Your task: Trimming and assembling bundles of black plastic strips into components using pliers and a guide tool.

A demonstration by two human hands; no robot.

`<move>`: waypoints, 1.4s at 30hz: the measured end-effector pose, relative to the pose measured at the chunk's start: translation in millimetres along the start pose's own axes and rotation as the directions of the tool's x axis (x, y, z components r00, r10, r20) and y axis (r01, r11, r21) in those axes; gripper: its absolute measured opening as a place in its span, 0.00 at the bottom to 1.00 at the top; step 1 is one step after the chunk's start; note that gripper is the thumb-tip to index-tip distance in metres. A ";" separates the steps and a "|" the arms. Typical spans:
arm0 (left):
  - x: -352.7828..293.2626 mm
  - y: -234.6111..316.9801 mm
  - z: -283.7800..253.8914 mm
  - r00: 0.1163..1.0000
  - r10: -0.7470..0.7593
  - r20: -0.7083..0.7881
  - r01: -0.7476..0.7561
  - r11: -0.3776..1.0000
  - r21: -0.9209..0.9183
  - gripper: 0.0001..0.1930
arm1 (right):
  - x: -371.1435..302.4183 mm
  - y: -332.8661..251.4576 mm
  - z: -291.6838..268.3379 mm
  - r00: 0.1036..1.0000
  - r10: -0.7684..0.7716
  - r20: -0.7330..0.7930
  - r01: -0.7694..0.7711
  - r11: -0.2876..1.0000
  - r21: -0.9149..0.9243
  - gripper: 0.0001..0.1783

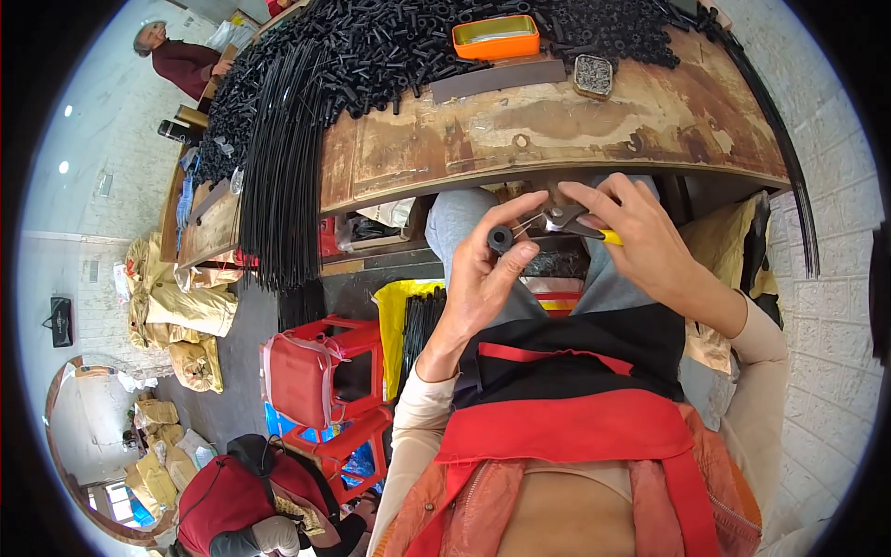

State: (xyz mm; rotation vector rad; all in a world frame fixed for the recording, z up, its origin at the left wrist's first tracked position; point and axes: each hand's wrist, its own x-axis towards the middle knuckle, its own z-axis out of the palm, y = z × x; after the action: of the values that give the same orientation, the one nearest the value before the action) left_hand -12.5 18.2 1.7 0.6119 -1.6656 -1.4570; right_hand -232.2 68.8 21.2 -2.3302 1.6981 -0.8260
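My left hand [487, 269] pinches a short black tube [500, 239] between thumb and fingers, its round hole facing up. Thin wire-like strands run from near the tube toward a pair of pliers [568, 221]. Those pliers have a metal head and black-and-yellow handles, and my right hand [640, 232] is closed round them. The two hands face each other over my lap, just in front of the table edge. Whether the jaws grip the strands is too small to make out.
Heaped black tubes [371, 56] cover the back of the wooden table [445, 148], with an orange tin [497, 39], a small box of metal bits [593, 76] and a grey strip [498, 82]. Long black rods [283, 176] hang over its edge. Red stools [320, 371] and two other people are at left.
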 end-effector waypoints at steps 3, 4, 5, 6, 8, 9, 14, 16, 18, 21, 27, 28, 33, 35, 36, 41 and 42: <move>1.0 -1.0 -2.2 0.999 -0.047 -0.015 0.045 0.994 -0.098 0.21 | -4.0 -6.5 8.4 0.997 0.036 0.061 -0.038 0.999 0.031 0.31; 1.8 -5.0 -4.9 0.999 -0.035 -0.035 0.031 0.994 -0.101 0.21 | -4.5 -9.8 5.7 0.998 0.034 0.061 -0.036 0.999 0.033 0.31; 2.3 -7.0 -7.0 0.998 -0.023 -0.056 0.017 0.995 -0.103 0.20 | -4.4 -13.8 -0.2 0.997 0.034 0.062 -0.036 0.999 0.032 0.32; 2.6 -6.4 -6.8 0.998 -0.036 -0.048 0.030 0.993 -0.117 0.20 | -4.3 -15.5 -2.8 0.997 0.034 0.065 -0.036 0.999 0.032 0.32; 6.2 -8.5 -8.0 0.999 -0.018 -0.036 0.013 0.991 -0.136 0.20 | -3.8 -14.4 1.0 1.000 0.020 0.007 -0.020 0.999 0.040 0.33; 8.4 -9.0 -8.0 1.000 0.004 -0.017 -0.007 0.987 -0.160 0.20 | -4.0 -13.4 2.4 0.998 0.012 -0.054 -0.010 0.999 0.041 0.34; 5.7 -3.4 -7.2 0.998 -0.061 0.008 0.061 0.979 -0.194 0.22 | 4.7 -7.3 20.6 0.994 -0.042 -0.099 0.046 0.998 0.042 0.35; 6.7 -4.5 -2.2 0.998 -0.062 -0.015 0.058 0.981 -0.185 0.26 | 9.4 -8.4 24.7 0.989 -0.057 -0.134 0.065 0.996 0.058 0.35; 6.3 -5.9 -0.5 0.997 -0.061 -0.038 0.053 0.983 -0.176 0.31 | 13.9 -7.8 27.0 0.971 -0.137 -0.198 0.141 0.990 0.006 0.31; 4.2 -9.6 -4.2 0.998 -0.043 -0.051 0.034 0.985 -0.169 0.32 | 14.0 -9.4 29.3 0.973 -0.129 -0.192 0.143 0.988 0.060 0.35; 6.5 -9.1 -9.7 0.989 -0.130 0.070 0.144 0.953 -0.268 0.25 | 5.4 5.4 10.8 0.978 -0.197 -0.074 0.189 0.977 -0.099 0.33; 5.0 -9.2 -10.2 0.989 -0.124 0.085 0.138 0.971 -0.194 0.25 | 5.9 8.8 1.4 0.979 -0.192 -0.070 0.185 0.978 -0.094 0.33; 6.2 4.0 -4.7 0.965 -0.152 0.214 0.186 0.972 -0.147 0.27 | 14.0 -7.5 -65.4 0.746 -0.033 0.665 -0.297 0.878 0.376 0.30; 0.7 10.9 -3.0 0.923 -0.227 0.311 0.268 0.958 -0.097 0.26 | 8.7 3.1 -49.5 0.376 -0.230 0.898 -0.823 0.363 0.438 0.35; 4.3 11.6 -2.6 0.923 -0.222 0.315 0.268 0.957 -0.111 0.25 | -3.7 -2.1 -40.5 0.512 -0.052 0.857 -0.734 0.492 0.469 0.36; 18.4 17.0 9.4 0.962 -0.195 0.193 0.224 0.965 -0.140 0.23 | -10.6 6.2 -29.5 0.979 -0.191 -0.073 0.199 0.973 0.120 0.31; 20.5 16.1 11.3 0.969 -0.203 0.141 0.230 0.949 -0.217 0.23 | -7.4 7.4 -32.1 0.981 -0.180 -0.067 0.184 0.982 0.049 0.28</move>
State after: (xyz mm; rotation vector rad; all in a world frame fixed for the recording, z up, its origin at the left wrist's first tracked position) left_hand -30.5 11.7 22.7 0.6024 -1.5217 -1.8481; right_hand -256.2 79.4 42.4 -2.4745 1.4792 -0.9733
